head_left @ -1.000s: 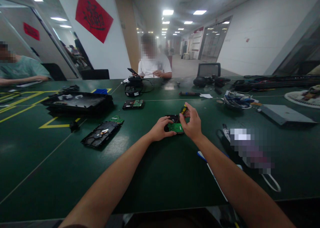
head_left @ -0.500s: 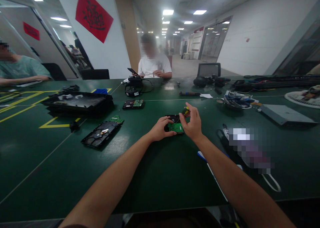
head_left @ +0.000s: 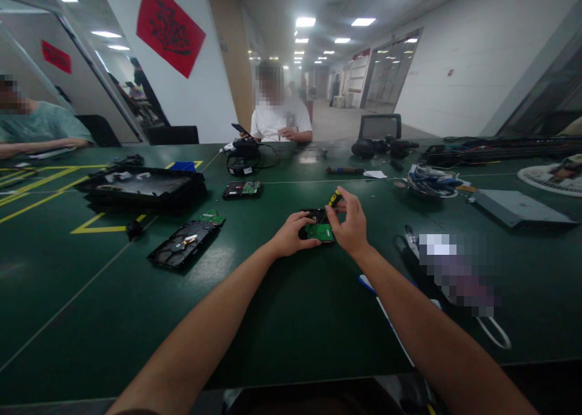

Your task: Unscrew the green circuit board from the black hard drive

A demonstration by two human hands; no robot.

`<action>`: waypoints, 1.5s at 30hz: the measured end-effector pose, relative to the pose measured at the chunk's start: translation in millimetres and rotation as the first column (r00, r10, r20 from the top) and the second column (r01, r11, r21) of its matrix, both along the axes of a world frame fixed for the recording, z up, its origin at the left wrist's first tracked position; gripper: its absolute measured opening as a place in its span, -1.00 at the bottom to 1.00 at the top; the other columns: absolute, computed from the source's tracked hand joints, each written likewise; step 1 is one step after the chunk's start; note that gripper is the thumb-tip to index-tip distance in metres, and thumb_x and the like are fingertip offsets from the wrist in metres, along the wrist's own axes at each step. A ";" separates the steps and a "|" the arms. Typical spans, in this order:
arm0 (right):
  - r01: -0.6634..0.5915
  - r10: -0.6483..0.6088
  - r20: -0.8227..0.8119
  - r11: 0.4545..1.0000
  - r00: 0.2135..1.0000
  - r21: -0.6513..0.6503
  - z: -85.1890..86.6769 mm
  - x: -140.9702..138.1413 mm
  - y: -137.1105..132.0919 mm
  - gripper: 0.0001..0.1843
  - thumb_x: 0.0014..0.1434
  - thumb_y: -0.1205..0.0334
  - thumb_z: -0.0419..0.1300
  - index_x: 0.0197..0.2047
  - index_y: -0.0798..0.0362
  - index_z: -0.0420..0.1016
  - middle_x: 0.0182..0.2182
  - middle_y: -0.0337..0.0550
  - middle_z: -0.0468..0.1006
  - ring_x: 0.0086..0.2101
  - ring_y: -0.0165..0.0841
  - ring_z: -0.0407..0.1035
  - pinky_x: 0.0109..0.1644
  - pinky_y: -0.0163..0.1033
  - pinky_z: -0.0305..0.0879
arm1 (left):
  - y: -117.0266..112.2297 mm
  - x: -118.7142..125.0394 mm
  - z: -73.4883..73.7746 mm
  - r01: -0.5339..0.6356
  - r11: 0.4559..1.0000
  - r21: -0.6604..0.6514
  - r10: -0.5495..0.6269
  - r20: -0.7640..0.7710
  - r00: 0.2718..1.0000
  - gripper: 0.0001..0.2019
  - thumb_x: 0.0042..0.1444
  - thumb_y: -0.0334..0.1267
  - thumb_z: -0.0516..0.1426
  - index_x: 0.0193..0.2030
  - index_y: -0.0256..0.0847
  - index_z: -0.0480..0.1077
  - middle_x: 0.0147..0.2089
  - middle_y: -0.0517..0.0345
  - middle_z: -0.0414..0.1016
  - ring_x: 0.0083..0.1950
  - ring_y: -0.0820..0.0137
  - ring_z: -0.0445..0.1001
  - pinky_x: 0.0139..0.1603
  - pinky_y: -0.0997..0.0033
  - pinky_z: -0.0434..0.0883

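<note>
A hard drive with a green circuit board [head_left: 322, 232] lies on the green table in front of me, board side up. My left hand [head_left: 296, 233] grips its left end between thumb and fingers. Over its right end, my right hand [head_left: 349, 221] holds a small yellow and black screwdriver [head_left: 335, 198] by the handle. The handle leans, its top end pointing up and away. A thin shaft seems to reach down to the drive, but its tip is too small to make out.
To the left lie a black drive casing [head_left: 184, 242], another hard drive [head_left: 242, 189] and a stack of black trays [head_left: 140, 184]. A second screwdriver [head_left: 345, 170], a bowl of cables [head_left: 431, 181] and a grey metal box [head_left: 522, 209] are farther right. A person [head_left: 282, 114] sits opposite.
The screwdriver handle has become more upright and shows more clearly between my right fingers, which have shifted slightly. My left hand and the hard drive stay in place.
</note>
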State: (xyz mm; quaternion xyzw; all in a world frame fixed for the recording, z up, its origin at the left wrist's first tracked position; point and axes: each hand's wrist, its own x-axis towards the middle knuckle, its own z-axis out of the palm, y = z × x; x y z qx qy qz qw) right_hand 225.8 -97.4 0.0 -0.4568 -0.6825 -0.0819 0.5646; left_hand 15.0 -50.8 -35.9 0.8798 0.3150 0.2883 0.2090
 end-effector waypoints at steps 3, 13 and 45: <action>-0.003 0.003 0.015 1.000 1.000 -0.006 2.0 -0.6 -1.2 -0.40 0.36 0.20 0.13 0.42 -0.10 0.14 0.15 0.05 0.44 -0.11 -0.19 0.52 0.02 0.05 0.58 | 0.1 0.0 -0.2 -0.008 1.000 -0.008 0.008 -0.003 1.000 -0.31 -0.02 0.09 0.40 0.22 -0.11 0.43 0.41 -0.15 0.26 0.48 -0.03 0.15 0.47 -0.17 0.17; 0.005 -0.005 0.005 1.000 1.000 -0.003 0.7 -2.0 -1.0 -0.39 0.33 0.17 0.17 0.40 -0.04 0.14 0.12 0.08 0.46 -0.13 -0.19 0.51 -0.03 0.04 0.59 | -0.6 -1.1 2.7 0.000 1.000 -0.011 0.000 -0.018 1.000 -0.32 0.00 0.12 0.38 0.22 -0.11 0.43 0.42 -0.14 0.26 0.49 -0.04 0.14 0.46 -0.19 0.17; 0.016 -0.016 0.009 1.000 1.000 -0.018 2.7 -2.2 -2.7 -0.39 0.36 0.16 0.12 0.42 -0.08 0.13 0.08 0.07 0.47 -0.15 -0.17 0.51 -0.03 0.08 0.58 | -0.4 -0.6 1.5 -0.006 1.000 -0.024 0.006 -0.014 1.000 -0.33 -0.01 0.09 0.39 0.22 -0.09 0.43 0.42 -0.12 0.24 0.49 -0.04 0.14 0.47 -0.20 0.16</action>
